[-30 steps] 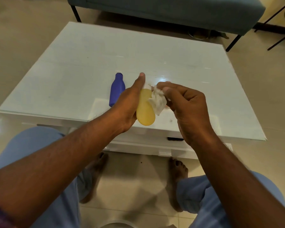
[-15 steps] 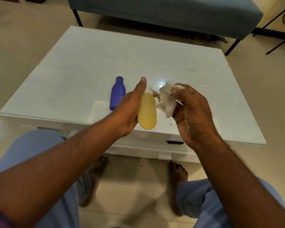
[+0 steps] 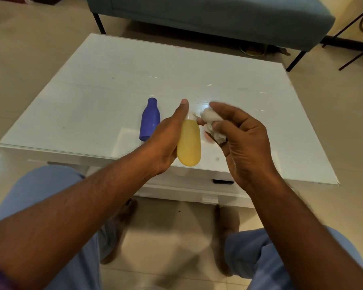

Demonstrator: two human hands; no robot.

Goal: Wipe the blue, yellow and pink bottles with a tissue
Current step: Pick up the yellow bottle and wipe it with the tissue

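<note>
A seated person's left hand (image 3: pixel 168 139) grips one yellow bottle (image 3: pixel 189 143) above the near edge of a white glass worktop (image 3: pixel 92 105), thumb stretched along the bottle's side toward its pale neck and the fingers wrapped behind it. The right hand (image 3: pixel 245 143) pinches one crumpled white tissue (image 3: pixel 213 126) between thumb and curled fingers, just beside the bottle's upper part; whether the tissue touches the bottle cannot be told, and the hand is slightly blurred. One blue bottle (image 3: pixel 149 120) lies on its side on the worktop just left of the left hand, its neck pointing away from the person. A small pinkish patch (image 3: pixel 208 137) shows between the yellow bottle and the tissue, too hidden to identify. Two bottles are plainly counted, one tissue, two hands. Beyond the worktop stands one teal bench (image 3: pixel 208 15) on dark legs. Below, two knees in blue trousers (image 3: pixel 40 195) and two bare feet rest on the tiled floor (image 3: pixel 172 237).
</note>
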